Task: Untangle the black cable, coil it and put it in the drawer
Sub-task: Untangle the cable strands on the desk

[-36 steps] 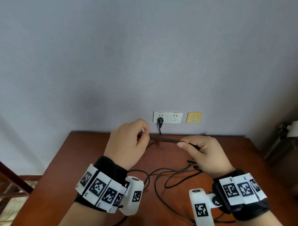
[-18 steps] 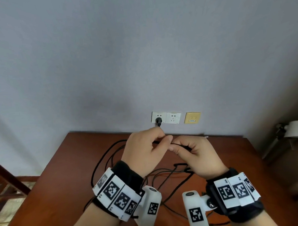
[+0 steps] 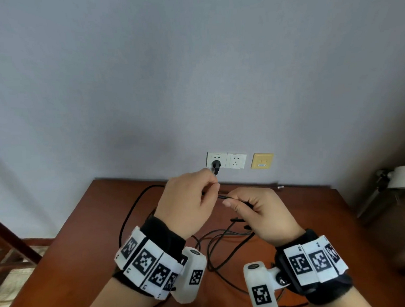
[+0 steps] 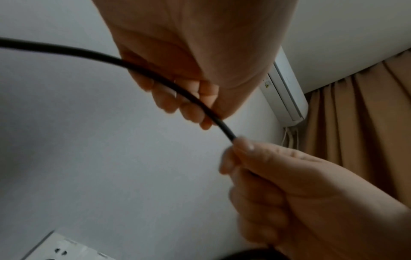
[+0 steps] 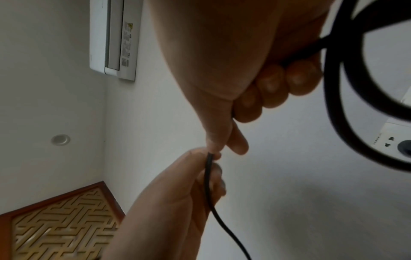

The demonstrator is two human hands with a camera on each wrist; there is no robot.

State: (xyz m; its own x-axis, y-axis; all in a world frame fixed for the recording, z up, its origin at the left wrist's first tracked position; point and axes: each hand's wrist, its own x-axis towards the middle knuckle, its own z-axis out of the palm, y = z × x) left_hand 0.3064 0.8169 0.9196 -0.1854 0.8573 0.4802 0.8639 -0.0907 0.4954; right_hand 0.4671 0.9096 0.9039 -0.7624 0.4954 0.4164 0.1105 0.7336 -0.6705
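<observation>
A thin black cable (image 3: 222, 196) runs between my two hands, which are raised over the brown wooden table (image 3: 85, 237). My left hand (image 3: 212, 189) pinches the cable, its fingers curled round it (image 4: 189, 100). My right hand (image 3: 228, 200) pinches the same strand a short way off, thumb against forefinger (image 5: 219, 146), and further loops of cable (image 5: 333, 88) hang from its curled fingers. Loose bends of cable (image 3: 214, 244) lie on the table under my wrists, and one arc (image 3: 134, 201) swings out to the left. No drawer is in view.
A black plug (image 3: 216, 164) sits in the white double wall socket (image 3: 237, 161), next to a yellow wall plate (image 3: 262, 161). A white lamp (image 3: 402, 176) stands off the table's right edge. Dark wooden furniture (image 3: 14, 242) is at the left.
My left hand has slid right along the cable until it nearly meets the right hand. The straight stretch between them has shrunk, and a slack arc now lies on the table's left.
</observation>
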